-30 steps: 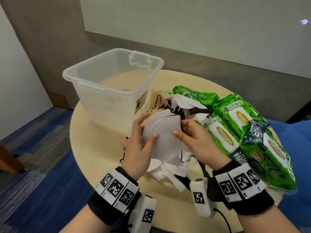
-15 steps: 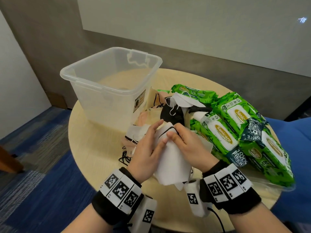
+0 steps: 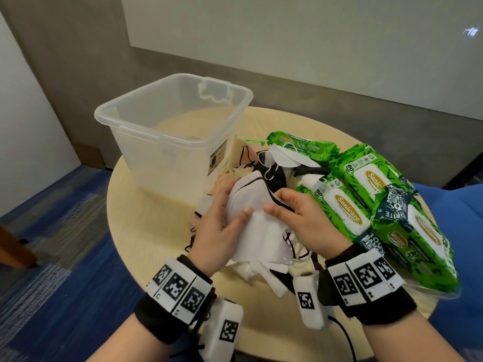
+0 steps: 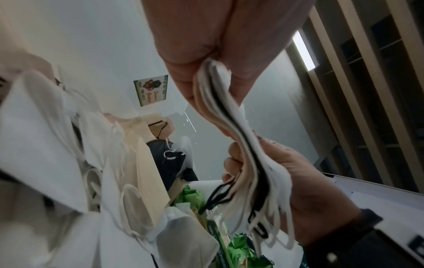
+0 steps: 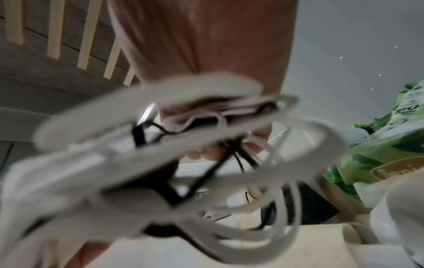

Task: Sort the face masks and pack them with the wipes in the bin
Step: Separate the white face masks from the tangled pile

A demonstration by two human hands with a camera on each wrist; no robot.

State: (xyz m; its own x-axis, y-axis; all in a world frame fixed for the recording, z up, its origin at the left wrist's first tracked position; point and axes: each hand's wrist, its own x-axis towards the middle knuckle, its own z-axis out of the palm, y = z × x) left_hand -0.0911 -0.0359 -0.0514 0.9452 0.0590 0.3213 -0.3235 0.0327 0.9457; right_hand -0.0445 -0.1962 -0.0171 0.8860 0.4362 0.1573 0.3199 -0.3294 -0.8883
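Observation:
Both hands hold a stack of white face masks [image 3: 257, 226] above the round table. My left hand [image 3: 224, 218] grips its left side, thumb on top. My right hand [image 3: 292, 215] grips the right side, thumb pressed on the top mask. The left wrist view shows the stack of masks [image 4: 238, 145] edge-on, white layers with one black, pinched between fingers. Ear loops [image 5: 206, 145] dangle blurred before the right wrist camera. A loose pile of white, black and beige masks [image 3: 277, 165] lies behind the hands. Green wipes packs [image 3: 366, 189] lie to the right. The clear bin [image 3: 167, 126] stands at the back left.
The round wooden table [image 3: 146, 218] has bare surface left of the hands and in front of the bin. More white masks [image 3: 261, 273] lie under the held stack. A blue seat [image 3: 467, 205] is at the right, blue carpet on the left.
The hands drew the mask stack together and lifted it slightly toward the bin side; the thumbs now meet on top of the stack.

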